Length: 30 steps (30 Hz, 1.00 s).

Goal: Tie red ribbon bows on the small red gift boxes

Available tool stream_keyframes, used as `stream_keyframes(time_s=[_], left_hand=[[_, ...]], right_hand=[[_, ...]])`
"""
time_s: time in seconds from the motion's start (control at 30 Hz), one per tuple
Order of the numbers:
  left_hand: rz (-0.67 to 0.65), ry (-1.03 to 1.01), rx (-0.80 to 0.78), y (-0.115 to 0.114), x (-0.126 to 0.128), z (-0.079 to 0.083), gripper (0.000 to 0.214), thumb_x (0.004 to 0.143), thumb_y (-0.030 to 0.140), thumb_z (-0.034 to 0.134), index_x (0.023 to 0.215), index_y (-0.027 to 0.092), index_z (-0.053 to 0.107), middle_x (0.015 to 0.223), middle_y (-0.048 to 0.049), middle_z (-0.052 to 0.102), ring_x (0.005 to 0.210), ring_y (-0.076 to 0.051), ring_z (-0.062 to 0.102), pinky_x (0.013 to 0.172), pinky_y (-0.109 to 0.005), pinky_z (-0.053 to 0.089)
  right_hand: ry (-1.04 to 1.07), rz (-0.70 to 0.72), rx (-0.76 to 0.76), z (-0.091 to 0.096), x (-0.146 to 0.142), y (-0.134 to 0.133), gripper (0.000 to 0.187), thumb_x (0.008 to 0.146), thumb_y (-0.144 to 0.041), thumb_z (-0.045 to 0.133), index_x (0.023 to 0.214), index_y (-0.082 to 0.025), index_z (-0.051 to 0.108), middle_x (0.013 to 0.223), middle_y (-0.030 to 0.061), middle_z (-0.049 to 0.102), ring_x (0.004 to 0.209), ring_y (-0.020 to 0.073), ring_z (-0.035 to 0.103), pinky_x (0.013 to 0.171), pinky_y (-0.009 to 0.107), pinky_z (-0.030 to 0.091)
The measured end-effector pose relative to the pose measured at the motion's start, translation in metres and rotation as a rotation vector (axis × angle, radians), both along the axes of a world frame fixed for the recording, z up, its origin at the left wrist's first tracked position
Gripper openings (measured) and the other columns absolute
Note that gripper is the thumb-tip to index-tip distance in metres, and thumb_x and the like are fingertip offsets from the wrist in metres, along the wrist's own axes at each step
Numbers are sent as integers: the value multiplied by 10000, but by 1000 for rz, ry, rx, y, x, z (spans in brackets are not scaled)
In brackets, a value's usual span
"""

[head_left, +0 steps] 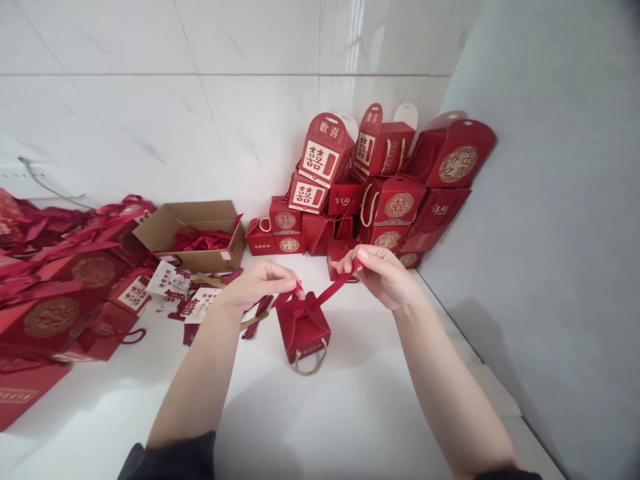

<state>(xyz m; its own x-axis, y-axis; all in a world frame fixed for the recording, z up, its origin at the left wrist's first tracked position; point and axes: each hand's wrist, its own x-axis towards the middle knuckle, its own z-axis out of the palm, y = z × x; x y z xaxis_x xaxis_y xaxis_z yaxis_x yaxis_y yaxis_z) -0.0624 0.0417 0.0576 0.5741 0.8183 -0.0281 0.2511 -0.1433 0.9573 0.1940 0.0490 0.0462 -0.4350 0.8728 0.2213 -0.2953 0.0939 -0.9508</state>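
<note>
The fingers (pixel 287 285) of the left hand (pixel 257 285) pinch tight on a red ribbon (pixel 333 285) where it leaves the top of a red gift box (pixel 303 328), while the fingers (pixel 358 259) of the right hand (pixel 383 275) grip its far end, drawn taut. The box stands on the white bench (pixel 350 407) at centre, its rope handle (pixel 311 365) toward the person, the ribbon not yet in a bow. Upper left, a cardboard carton (pixel 195 217) holds loose ribbon (pixel 200 241); paper tags (pixel 169 280) lie nearby. Closed boxes (pixel 380 200) stacked at right read 囍 and 歡喜.
</note>
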Motion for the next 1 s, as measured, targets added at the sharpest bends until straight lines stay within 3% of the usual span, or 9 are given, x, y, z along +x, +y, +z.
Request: stream_keyframes(time_s=[0.1,0.27,0.33,0.43,0.57,0.7,0.87,1.0], left_hand=[[25,-171,59,-1,4,3,317,754,428,699,869,142,772,885,-121,731,829,-219,664,783,-318,521],[224,-307,165,-12,23,13,207,709,312,763,869,181,774,889,-90,744,826,-208,683,781,-318,547],[291,-381,190,-16,33,14,192,720,294,757,870,175,763,854,-77,744,788,-187,686,766,-302,553],[387,-553,127,-19,48,11,233,732,238,753,956,193,706,747,-27,736,683,-135,675,713,-258,553],[345,-688,-73,-19,58,8,392,745,210,743,1124,211,644,735,-16,735,663,-112,670,651,-205,539],[347,-672,-197,-18,58,4,290,739,220,748,1022,168,714,744,-37,730,639,-105,663,566,-179,520],[293,-622,-191,-19,55,-1,309,724,225,764,1029,213,724,632,-15,702,555,-93,635,472,-154,481],[294,-758,-149,-21,57,2,256,706,278,782,956,234,750,589,-4,683,522,-72,618,452,-121,457]], right_hand=[[67,-57,24,3,-7,0,376,800,-560,596,655,-213,583,727,36,598,751,192,582,785,384,476],[212,-132,-68,11,-23,-2,472,805,-667,481,703,-216,575,769,51,596,765,200,597,801,386,494],[287,-106,-99,11,-32,-3,481,805,-675,469,703,-215,566,770,44,587,749,187,591,785,371,500],[388,-27,-85,6,-44,-5,368,776,-594,591,772,-226,577,784,24,578,739,164,577,764,341,508],[442,48,-91,-1,-56,-12,239,757,-421,690,811,-231,555,746,-2,546,694,140,544,694,302,508],[447,71,-217,1,-59,-19,196,767,-367,668,746,-206,559,704,-1,525,629,130,490,638,305,496],[448,140,-315,4,-58,-22,205,780,-356,639,678,-197,558,640,-1,498,593,139,485,655,328,502],[560,181,-438,7,-57,-24,187,808,-315,591,672,-197,541,665,-3,489,634,133,500,703,300,496]])
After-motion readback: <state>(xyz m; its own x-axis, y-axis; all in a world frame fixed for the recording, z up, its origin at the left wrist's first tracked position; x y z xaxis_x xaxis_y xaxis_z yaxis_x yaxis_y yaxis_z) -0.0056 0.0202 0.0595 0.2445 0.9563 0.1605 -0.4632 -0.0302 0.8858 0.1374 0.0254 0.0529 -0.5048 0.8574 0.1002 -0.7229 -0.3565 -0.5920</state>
